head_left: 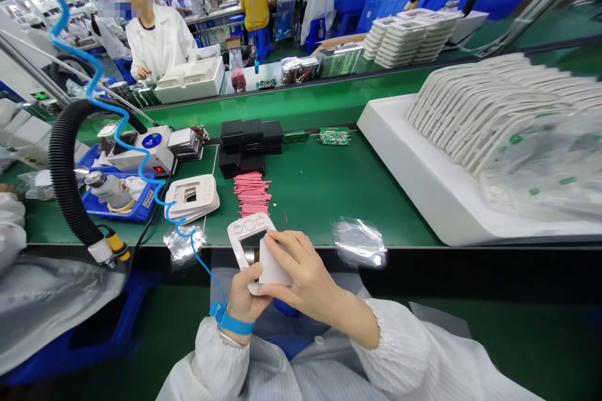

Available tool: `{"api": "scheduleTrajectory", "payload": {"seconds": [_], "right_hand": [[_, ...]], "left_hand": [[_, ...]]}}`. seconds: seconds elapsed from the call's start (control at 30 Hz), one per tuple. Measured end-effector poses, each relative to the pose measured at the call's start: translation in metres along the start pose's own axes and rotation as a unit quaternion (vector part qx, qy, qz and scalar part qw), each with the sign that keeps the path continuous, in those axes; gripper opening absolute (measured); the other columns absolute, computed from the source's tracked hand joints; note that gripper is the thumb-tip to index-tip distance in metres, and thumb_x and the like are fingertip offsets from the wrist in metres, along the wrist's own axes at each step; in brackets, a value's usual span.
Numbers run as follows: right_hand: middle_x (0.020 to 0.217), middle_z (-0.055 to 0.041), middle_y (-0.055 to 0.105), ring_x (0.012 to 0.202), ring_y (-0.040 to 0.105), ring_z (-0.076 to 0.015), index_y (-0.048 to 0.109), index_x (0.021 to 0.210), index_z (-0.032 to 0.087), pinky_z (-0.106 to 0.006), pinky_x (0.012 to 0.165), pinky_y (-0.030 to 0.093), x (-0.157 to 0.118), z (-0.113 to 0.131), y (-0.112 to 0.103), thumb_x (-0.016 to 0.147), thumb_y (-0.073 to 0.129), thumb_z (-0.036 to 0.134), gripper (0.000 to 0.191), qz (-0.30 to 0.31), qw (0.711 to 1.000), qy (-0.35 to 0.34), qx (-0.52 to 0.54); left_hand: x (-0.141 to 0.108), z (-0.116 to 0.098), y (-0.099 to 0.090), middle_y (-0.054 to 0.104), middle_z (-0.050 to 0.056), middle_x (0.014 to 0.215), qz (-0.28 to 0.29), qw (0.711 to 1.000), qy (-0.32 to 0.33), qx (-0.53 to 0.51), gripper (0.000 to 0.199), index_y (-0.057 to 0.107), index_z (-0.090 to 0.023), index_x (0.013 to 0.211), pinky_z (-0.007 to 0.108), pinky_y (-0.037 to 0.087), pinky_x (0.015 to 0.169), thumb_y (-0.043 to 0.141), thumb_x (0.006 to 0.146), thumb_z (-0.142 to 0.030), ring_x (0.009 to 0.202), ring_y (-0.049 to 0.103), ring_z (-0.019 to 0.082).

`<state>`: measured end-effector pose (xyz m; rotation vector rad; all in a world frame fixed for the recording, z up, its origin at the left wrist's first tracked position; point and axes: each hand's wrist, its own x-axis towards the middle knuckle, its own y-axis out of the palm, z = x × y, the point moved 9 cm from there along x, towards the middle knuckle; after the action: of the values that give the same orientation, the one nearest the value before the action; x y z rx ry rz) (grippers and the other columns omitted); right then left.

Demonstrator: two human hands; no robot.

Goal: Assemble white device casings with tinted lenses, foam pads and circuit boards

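Observation:
My left hand (247,294), with a blue strap at the wrist, grips the lower end of a white plastic housing panel (236,239) just in front of the bench edge. The panel has a window opening and button outlines at its far end. A flat white rectangular piece (273,265) lies against the panel, over part of the opening. My right hand (301,263) holds this piece, fingers along its far edge and thumb at its near side. Whether the piece is seated in the panel cannot be seen. Just beyond lie pink sleeve strips (253,193).
White panels (205,191) are stacked at left near a black hose (66,169) and blue tray (141,207). Black blocks (242,144) and circuit boards (335,136) stand behind. A white foam box (395,169) of panels fills the right. A coiled blue cord (141,163) hangs at left.

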<state>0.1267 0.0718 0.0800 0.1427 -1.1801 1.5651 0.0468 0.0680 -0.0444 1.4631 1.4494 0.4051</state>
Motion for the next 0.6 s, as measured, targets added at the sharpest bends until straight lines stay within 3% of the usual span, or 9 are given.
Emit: {"api": "scheduleTrajectory", "payload": {"seconds": [0.13, 0.2, 0.27, 0.37, 0.4, 0.47, 0.53, 0.6], "right_hand": [[0.087, -0.0086, 0.063, 0.083, 0.054, -0.0228, 0.062, 0.093, 0.020, -0.040, 0.070, 0.048, 0.001, -0.005, -0.012, 0.084, 0.056, 0.024, 0.012, -0.073, 0.994, 0.032, 0.070], [0.072, -0.0041, 0.063, 0.072, 0.054, -0.0191, 0.062, 0.079, 0.020, -0.036, 0.066, 0.046, 0.003, -0.007, -0.019, 0.084, 0.051, 0.014, 0.014, -0.073, 0.991, 0.047, 0.100], [0.067, -0.0022, 0.061, 0.067, 0.054, -0.0173, 0.060, 0.072, 0.020, -0.034, 0.064, 0.045, 0.001, -0.021, -0.031, 0.084, 0.052, 0.015, 0.015, -0.074, 0.983, 0.097, 0.135], [0.066, -0.0010, 0.059, 0.064, 0.055, -0.0166, 0.056, 0.069, 0.020, -0.031, 0.060, 0.045, -0.028, -0.076, -0.063, 0.083, 0.054, 0.026, 0.016, -0.127, 0.943, 0.271, 0.146], [0.066, -0.0009, 0.059, 0.064, 0.055, -0.0170, 0.056, 0.068, 0.020, -0.031, 0.060, 0.045, -0.045, -0.098, -0.076, 0.081, 0.055, 0.030, 0.016, -0.146, 0.924, 0.331, 0.120], [0.064, -0.0020, 0.059, 0.060, 0.054, -0.0183, 0.057, 0.066, 0.020, -0.033, 0.060, 0.045, -0.075, -0.133, -0.092, 0.078, 0.056, 0.037, 0.021, -0.119, 0.904, 0.409, 0.035], [0.068, -0.0056, 0.060, 0.065, 0.055, -0.0222, 0.058, 0.067, 0.020, -0.038, 0.065, 0.045, -0.097, -0.154, -0.108, 0.075, 0.055, 0.038, 0.020, -0.094, 0.895, 0.427, -0.085], [0.079, -0.0098, 0.062, 0.069, 0.055, -0.0238, 0.061, 0.076, 0.019, -0.040, 0.066, 0.046, -0.105, -0.156, -0.117, 0.074, 0.054, 0.038, 0.021, -0.103, 0.893, 0.409, -0.157]], "left_hand": [[-0.001, 0.002, 0.003, 0.070, 0.008, 0.081, 0.015, 1.000, -0.016, -0.004, 0.046, 0.063, -0.007, 0.109, 0.036, 0.050, 0.079, 0.065, 0.064, -0.017, 0.077, 0.065, 0.023], [-0.003, -0.003, 0.006, 0.070, 0.011, 0.088, 0.035, 0.999, -0.007, -0.016, 0.057, 0.055, -0.009, 0.122, 0.045, 0.048, 0.084, 0.063, 0.067, -0.022, 0.086, 0.064, 0.028], [-0.004, -0.017, 0.008, 0.069, 0.014, 0.101, 0.057, 0.998, 0.021, -0.026, 0.063, 0.048, -0.014, 0.129, 0.054, 0.043, 0.089, 0.061, 0.070, -0.030, 0.099, 0.060, 0.036], [-0.007, -0.046, 0.006, 0.065, 0.014, 0.113, 0.083, 0.994, 0.068, -0.023, 0.063, 0.046, -0.021, 0.131, 0.053, 0.045, 0.086, 0.060, 0.071, -0.035, 0.109, 0.056, 0.039], [-0.008, -0.055, 0.004, 0.064, 0.014, 0.115, 0.087, 0.993, 0.081, -0.023, 0.062, 0.047, -0.022, 0.131, 0.051, 0.047, 0.085, 0.060, 0.071, -0.036, 0.109, 0.056, 0.038], [-0.008, -0.066, 0.000, 0.062, 0.014, 0.119, 0.097, 0.991, 0.092, -0.020, 0.062, 0.046, -0.024, 0.131, 0.048, 0.049, 0.083, 0.060, 0.072, -0.036, 0.110, 0.056, 0.036], [-0.007, -0.067, 0.001, 0.060, 0.014, 0.121, 0.105, 0.991, 0.086, -0.015, 0.062, 0.044, -0.025, 0.132, 0.047, 0.050, 0.081, 0.060, 0.073, -0.037, 0.112, 0.054, 0.037], [-0.006, -0.059, 0.006, 0.060, 0.015, 0.120, 0.117, 0.991, 0.068, -0.008, 0.062, 0.046, -0.024, 0.131, 0.046, 0.051, 0.077, 0.061, 0.072, -0.037, 0.113, 0.053, 0.039]]}}
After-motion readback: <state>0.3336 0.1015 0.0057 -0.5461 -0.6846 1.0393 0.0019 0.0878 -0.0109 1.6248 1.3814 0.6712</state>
